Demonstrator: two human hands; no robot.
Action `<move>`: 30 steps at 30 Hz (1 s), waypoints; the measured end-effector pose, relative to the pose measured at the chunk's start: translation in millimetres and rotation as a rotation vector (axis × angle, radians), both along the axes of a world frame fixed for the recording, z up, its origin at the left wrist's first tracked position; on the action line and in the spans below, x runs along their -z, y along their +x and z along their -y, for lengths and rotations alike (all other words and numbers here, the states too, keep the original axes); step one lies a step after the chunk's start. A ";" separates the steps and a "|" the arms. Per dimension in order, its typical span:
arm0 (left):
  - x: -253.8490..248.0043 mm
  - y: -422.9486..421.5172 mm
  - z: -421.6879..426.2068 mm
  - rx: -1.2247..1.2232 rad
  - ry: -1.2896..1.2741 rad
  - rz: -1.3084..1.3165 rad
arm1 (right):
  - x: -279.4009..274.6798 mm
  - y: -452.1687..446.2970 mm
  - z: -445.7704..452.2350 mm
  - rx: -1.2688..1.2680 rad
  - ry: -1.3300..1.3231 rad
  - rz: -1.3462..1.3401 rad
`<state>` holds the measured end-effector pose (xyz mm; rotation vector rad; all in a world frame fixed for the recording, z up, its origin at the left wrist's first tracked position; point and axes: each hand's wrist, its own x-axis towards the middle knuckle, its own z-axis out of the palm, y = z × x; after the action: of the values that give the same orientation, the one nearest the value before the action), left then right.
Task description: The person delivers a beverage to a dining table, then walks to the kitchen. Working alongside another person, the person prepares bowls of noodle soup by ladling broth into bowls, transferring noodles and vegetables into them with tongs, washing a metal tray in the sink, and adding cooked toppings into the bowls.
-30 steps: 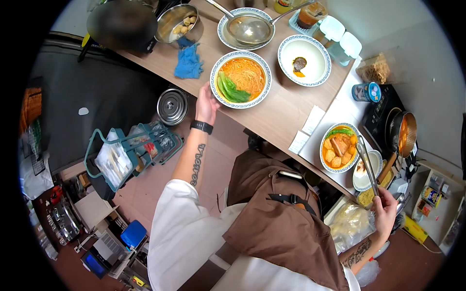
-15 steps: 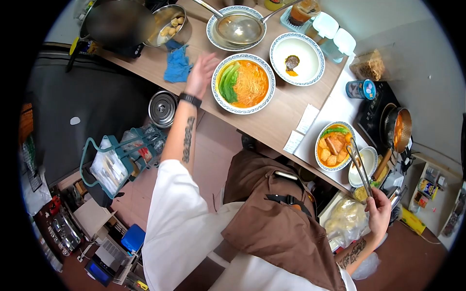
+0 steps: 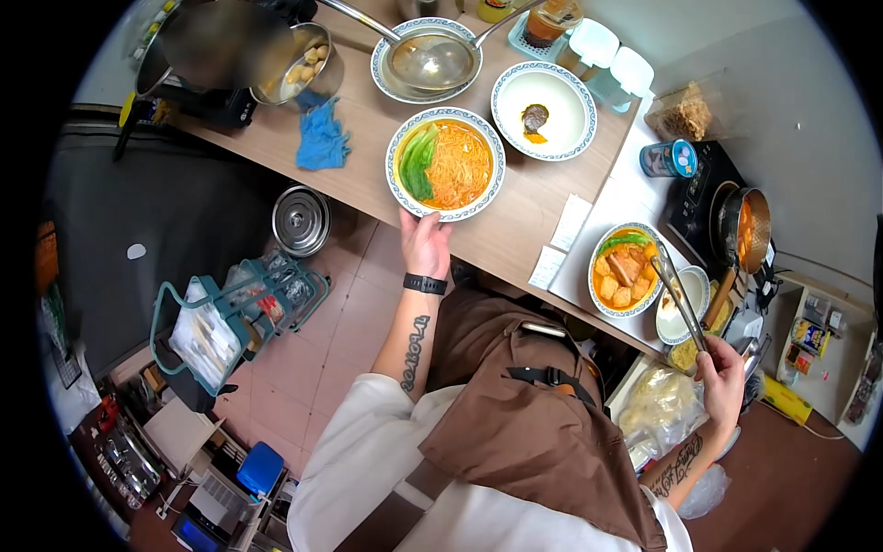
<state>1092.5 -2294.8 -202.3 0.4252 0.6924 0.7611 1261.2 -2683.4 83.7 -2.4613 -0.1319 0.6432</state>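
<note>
My left hand (image 3: 426, 247) is at the near edge of a patterned bowl of noodles (image 3: 460, 167) in orange broth with green leaves, gripping its rim, some fingertips hidden beneath. My right hand (image 3: 720, 375) is closed around metal tongs (image 3: 681, 305), whose tips are over the edge of a second bowl of orange soup (image 3: 625, 269) holding meat, golden chunks and greens. Beside that one is a smaller white bowl (image 3: 682, 308). Behind the noodles, a white bowl (image 3: 570, 101) contains a dollop of dark paste and orange sauce.
A strainer (image 3: 432, 61) lies across another bowl at the back. Left of the noodles are a blue cloth (image 3: 322, 136) and a metal pot (image 3: 322, 78). To the right, a pan (image 3: 756, 237) is on a black cooktop (image 3: 696, 198). Paper slips (image 3: 561, 241) lie near the table edge.
My left hand has come down from beside the noodle bowl to its near rim. The bowl has shifted slightly toward me. My right hand keeps the tongs at the soup bowl.
</note>
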 end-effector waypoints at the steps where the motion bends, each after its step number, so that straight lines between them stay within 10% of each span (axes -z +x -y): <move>1: 1.1 0.3 0.8 -0.011 0.005 -0.008 | 0.7 0.3 2.5 -0.003 -0.001 -0.013; 19: -86.6 -0.3 81.7 0.203 0.188 -0.024 | 11.9 125.1 142.6 0.073 -0.039 0.286; 30: -114.1 118.4 199.2 0.352 0.171 0.005 | 56.6 307.3 208.1 -0.192 -0.550 0.595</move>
<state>1210.9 -2494.0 -88.2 0.6804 0.5300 0.4886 1568.6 -2891.5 27.1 -3.1366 -0.4814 -0.0180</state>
